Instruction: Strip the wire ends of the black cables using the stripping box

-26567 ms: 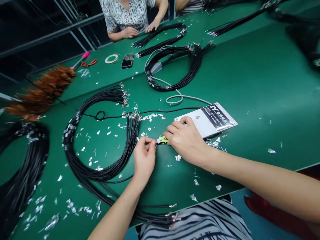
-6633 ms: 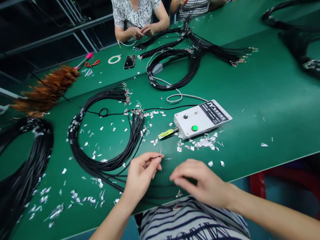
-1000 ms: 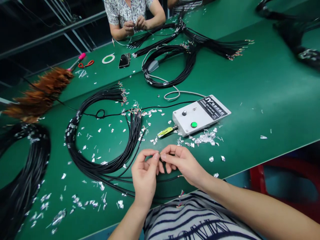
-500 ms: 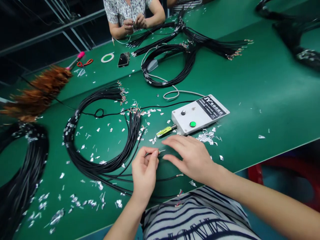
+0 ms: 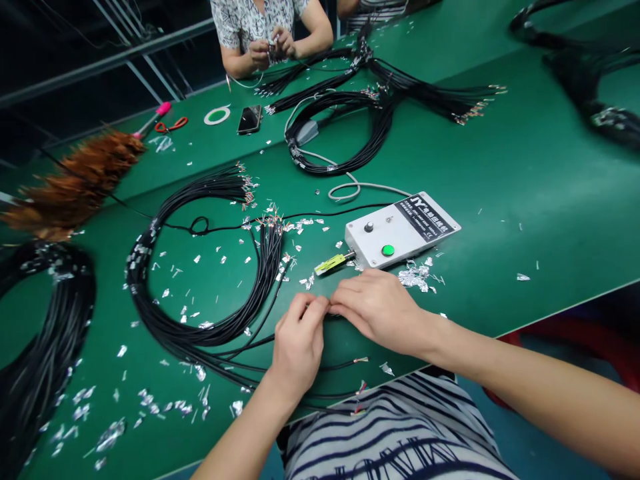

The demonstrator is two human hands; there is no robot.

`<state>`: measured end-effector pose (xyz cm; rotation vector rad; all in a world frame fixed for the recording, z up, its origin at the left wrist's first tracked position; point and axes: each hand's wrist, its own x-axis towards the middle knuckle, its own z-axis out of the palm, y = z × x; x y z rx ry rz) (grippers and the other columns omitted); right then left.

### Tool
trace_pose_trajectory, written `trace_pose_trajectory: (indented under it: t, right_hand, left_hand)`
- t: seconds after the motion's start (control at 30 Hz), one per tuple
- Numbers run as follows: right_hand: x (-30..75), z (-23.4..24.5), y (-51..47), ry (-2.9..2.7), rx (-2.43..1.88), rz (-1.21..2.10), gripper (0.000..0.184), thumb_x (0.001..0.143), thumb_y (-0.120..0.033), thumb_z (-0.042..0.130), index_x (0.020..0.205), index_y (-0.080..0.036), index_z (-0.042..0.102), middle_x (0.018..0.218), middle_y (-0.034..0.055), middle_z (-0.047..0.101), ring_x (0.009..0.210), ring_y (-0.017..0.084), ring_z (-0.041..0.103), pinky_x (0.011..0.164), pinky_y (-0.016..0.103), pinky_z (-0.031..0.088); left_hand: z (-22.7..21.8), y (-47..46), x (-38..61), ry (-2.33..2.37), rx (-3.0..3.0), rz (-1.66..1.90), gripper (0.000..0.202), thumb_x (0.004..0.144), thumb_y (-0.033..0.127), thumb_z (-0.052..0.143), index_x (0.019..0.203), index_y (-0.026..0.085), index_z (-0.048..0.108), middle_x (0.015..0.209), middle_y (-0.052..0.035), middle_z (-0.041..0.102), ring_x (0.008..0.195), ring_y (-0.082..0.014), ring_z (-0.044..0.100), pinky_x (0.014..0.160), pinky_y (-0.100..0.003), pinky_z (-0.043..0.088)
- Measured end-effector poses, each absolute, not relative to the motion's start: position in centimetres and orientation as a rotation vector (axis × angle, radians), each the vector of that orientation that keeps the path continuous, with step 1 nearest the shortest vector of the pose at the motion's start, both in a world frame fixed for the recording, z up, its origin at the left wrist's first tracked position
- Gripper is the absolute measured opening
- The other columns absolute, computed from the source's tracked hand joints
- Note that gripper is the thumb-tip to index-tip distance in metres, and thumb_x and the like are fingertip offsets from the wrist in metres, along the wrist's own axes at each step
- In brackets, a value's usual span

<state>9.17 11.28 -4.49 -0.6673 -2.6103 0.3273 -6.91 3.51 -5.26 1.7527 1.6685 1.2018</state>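
Observation:
My left hand (image 5: pixel 299 343) pinches the end of a thin black cable low on the green table (image 5: pixel 500 193). My right hand (image 5: pixel 379 305) meets it fingertip to fingertip, fingers closed on the same cable end. The cable runs back to a large loop of black cables (image 5: pixel 200 267) lying to the left. Just beyond my hands sits a white control box (image 5: pixel 415 230) with a green button (image 5: pixel 387 251) and a yellow-green tip (image 5: pixel 327 265) sticking out of its left side.
Silver foil scraps (image 5: pixel 413 277) litter the table. More black cable bundles lie at the far left (image 5: pixel 40 347) and further back (image 5: pixel 350 127). A feather duster (image 5: pixel 75 183), scissors (image 5: pixel 171 125), tape roll (image 5: pixel 217 116) and phone (image 5: pixel 249 119) lie beyond. Another person (image 5: pixel 265 33) handles cables opposite.
My right hand, spread flat over the table half a second ago, has drawn in and closed its fingertips against my left hand's pinch on the cable end.

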Motion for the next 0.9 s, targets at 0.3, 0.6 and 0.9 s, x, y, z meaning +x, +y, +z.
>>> trace_pose_trajectory:
  t: [0.3, 0.6, 0.9]
  right_hand:
    - [9.1, -4.0, 11.0, -2.597, -0.748, 0.06, 0.02, 0.098, -0.027, 0.056, 0.086, -0.016, 0.068, 0.083, 0.0046, 0.071, 0.075, 0.019, 0.059, 0.067, 0.033, 0.028]
    - [9.3, -4.6, 14.4, -2.576, -0.721, -0.187, 0.014, 0.097, -0.017, 0.056, 0.092, -0.017, 0.07, 0.097, 0.0031, 0.075, 0.09, 0.019, 0.06, 0.075, 0.034, 0.03]
    - [8.4, -4.8, 15.7, -2.732, -0.78, -0.249, 0.018, 0.091, -0.006, 0.055, 0.097, -0.014, 0.069, 0.095, 0.0075, 0.072, 0.088, 0.022, 0.058, 0.077, 0.036, 0.028]
  left_hand:
    - [-4.4, 4.5, -7.0, 1.613, 1.092, 1.157, 0.015, 0.085, 0.028, 0.058, 0.075, 0.017, 0.06, 0.058, 0.0035, 0.05, 0.046, -0.0087, 0.038, 0.043, -0.02, 0.029]
    - [-5.2, 5.0, -8.4, 1.784, 1.383, 1.119, 0.015, 0.087, 0.026, 0.054, 0.077, 0.018, 0.062, 0.07, -0.0005, 0.061, 0.062, -0.0122, 0.055, 0.058, -0.022, 0.042]
    - [-5.7, 7.6, -8.8, 1.692, 1.106, 1.209, 0.016, 0.078, 0.031, 0.061, 0.072, 0.016, 0.059, 0.06, 0.0038, 0.051, 0.048, -0.0078, 0.041, 0.045, -0.02, 0.031]
